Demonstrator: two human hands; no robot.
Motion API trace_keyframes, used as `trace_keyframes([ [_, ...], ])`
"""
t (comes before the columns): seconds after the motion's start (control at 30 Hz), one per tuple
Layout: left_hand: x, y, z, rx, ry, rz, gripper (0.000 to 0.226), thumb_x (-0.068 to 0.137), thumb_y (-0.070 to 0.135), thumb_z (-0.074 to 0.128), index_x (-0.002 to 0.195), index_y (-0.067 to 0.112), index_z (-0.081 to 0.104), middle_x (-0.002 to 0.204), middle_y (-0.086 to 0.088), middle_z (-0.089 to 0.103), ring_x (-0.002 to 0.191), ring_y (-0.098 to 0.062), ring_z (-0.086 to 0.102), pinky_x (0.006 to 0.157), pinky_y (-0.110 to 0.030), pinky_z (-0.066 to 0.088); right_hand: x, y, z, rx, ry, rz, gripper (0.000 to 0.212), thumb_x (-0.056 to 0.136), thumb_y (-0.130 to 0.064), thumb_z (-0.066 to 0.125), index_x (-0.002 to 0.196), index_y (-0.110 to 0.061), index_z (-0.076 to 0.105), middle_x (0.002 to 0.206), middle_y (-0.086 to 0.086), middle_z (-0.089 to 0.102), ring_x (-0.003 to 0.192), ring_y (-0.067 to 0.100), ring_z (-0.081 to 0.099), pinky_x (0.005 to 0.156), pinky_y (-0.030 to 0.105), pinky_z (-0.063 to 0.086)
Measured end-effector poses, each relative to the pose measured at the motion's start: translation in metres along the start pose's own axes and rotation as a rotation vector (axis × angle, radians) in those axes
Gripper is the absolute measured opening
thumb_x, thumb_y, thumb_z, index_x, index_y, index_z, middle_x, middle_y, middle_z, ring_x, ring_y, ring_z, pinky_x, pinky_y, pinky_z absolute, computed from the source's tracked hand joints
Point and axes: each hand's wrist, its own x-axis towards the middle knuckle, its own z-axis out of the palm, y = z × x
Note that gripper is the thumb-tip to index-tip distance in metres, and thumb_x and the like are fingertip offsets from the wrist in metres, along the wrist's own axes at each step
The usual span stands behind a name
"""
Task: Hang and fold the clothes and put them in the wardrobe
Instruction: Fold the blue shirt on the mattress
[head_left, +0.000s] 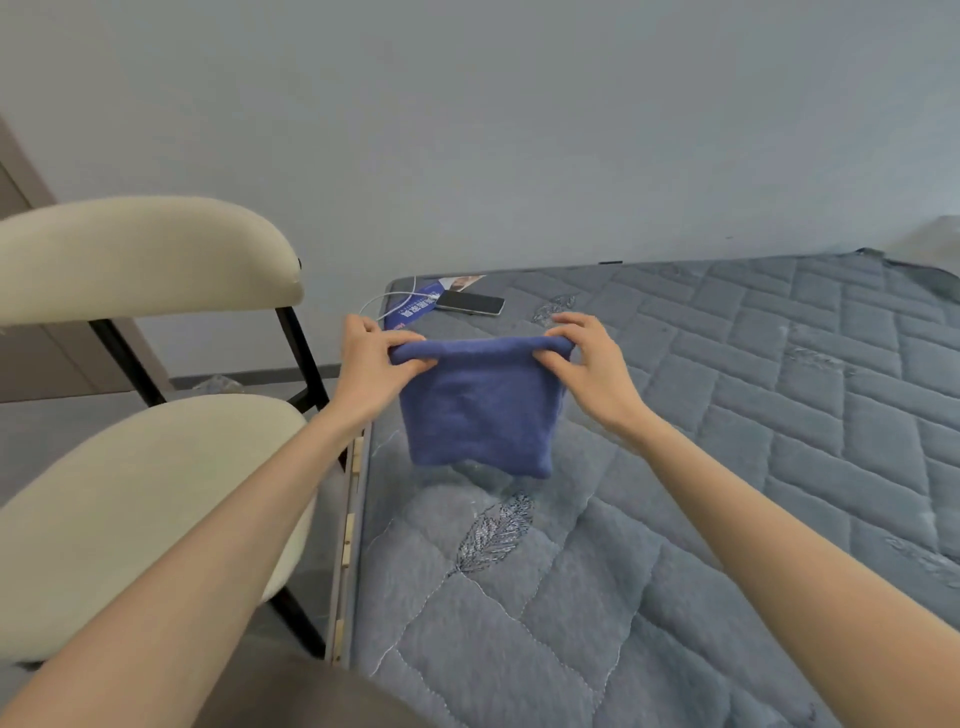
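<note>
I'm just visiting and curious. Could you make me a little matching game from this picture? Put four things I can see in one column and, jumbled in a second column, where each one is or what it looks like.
Things:
1. blue garment
2. phone
3. chair
4. mattress

Descriptions:
A. grey and quilted, with leaf stitching
B. cream cushions on black legs, standing beside the mattress
C. pinched along its top edge by the left hand and the right hand, hanging down
D. lying flat near the mattress's far left corner

Pairs: 1-C, 2-D, 3-B, 4-A.
</note>
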Motion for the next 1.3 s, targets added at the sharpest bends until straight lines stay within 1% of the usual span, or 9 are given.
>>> trace_keyframes([
  [0.07,-0.003,0.015,-0.011,-0.053,-0.046,0.017,0.014,0.086,0.023,0.067,0.099,0.018,0.064,0.106,-0.003,0.043,0.105,-0.011,0.041,0.088,-0.014,0.032,-0.005,-0.014,-0.011,0.155,-0.015,0.08,0.007,0.092,-0.013,0.059,0.097,-0.017,0.062,0.087,-0.01,0.058,0.078,0.001,0.051,0.068,0.011,0.038],
  [0.13,-0.014,0.032,-0.022,-0.219,-0.153,0.009,0.009,0.092,0.022,0.059,0.1,0.018,0.058,0.096,0.003,0.056,0.089,0.002,0.054,0.073,-0.009,0.04,-0.013,-0.028,-0.02,0.269,0.007,0.105,0.005,0.093,-0.015,0.057,0.093,-0.02,0.058,0.08,-0.014,0.056,0.067,-0.006,0.05,0.061,0.006,0.037],
  [0.33,-0.045,0.056,-0.028,-0.474,-0.126,-0.036,0.018,0.093,0.027,0.056,0.108,0.017,0.058,0.095,0.011,0.059,0.074,0.012,0.058,0.064,-0.005,0.044,-0.037,-0.052,-0.039,0.421,0.029,0.137,0.007,0.093,-0.018,0.057,0.087,-0.021,0.056,0.084,-0.005,0.058,0.077,0.007,0.053,0.071,0.018,0.044],
  [0.4,-0.055,0.051,-0.022,-0.49,-0.145,-0.082,0.015,0.092,0.026,0.058,0.104,0.017,0.057,0.09,0.009,0.059,0.074,0.005,0.058,0.063,-0.007,0.044,-0.041,-0.044,-0.037,0.391,-0.021,0.199,0.01,0.093,-0.02,0.056,0.097,-0.011,0.057,0.094,0.005,0.06,0.084,0.011,0.055,0.077,0.029,0.047],
  [0.5,-0.069,0.027,-0.001,-0.386,-0.223,-0.219,0.019,0.09,0.029,0.062,0.1,0.015,0.055,0.091,0.002,0.06,0.082,-0.01,0.057,0.07,-0.019,0.044,-0.054,-0.011,-0.019,0.316,-0.202,0.382,0.022,0.093,-0.02,0.057,0.108,-0.005,0.056,0.106,0.01,0.062,0.084,0.013,0.058,0.074,0.029,0.049],
  [0.67,-0.1,-0.034,0.062,-0.197,-0.382,-0.435,0.02,0.09,0.028,0.062,0.097,0.012,0.053,0.097,0.0,0.058,0.084,-0.011,0.055,0.06,-0.015,0.04,-0.086,0.066,0.035,0.031,-0.407,0.558,0.02,0.093,-0.026,0.057,0.088,-0.01,0.046,0.093,0.004,0.052,0.081,0.016,0.048,0.067,0.028,0.039],
  [0.97,-0.078,-0.081,0.124,-0.317,-0.165,-0.569,0.012,0.093,0.021,0.057,0.09,0.011,0.052,0.082,0.003,0.055,0.08,-0.015,0.052,0.06,-0.018,0.04,-0.07,0.115,0.075,0.015,-0.254,0.635,0.015,0.095,-0.024,0.053,0.089,-0.012,0.047,0.085,-0.003,0.049,0.081,0.017,0.046,0.061,0.024,0.036],
  [1.13,-0.058,-0.089,0.144,-0.338,-0.118,-0.639,0.024,0.095,0.029,0.053,0.109,0.009,0.052,0.105,-0.003,0.057,0.093,-0.018,0.055,0.074,-0.026,0.042,-0.052,0.13,0.083,0.037,-0.204,0.744,0.029,0.095,-0.027,0.053,0.114,-0.006,0.051,0.104,0.006,0.054,0.089,0.017,0.049,0.075,0.027,0.037],
  [1.3,-0.077,-0.087,0.144,-0.108,-0.22,-0.701,0.04,0.094,0.047,0.044,0.107,0.009,0.045,0.097,-0.002,0.058,0.088,-0.021,0.058,0.068,-0.032,0.042,-0.072,0.122,0.088,0.025,-0.139,0.822,0.04,0.097,-0.042,0.044,0.118,-0.008,0.042,0.113,0.007,0.057,0.097,0.022,0.055,0.086,0.037,0.046],
])
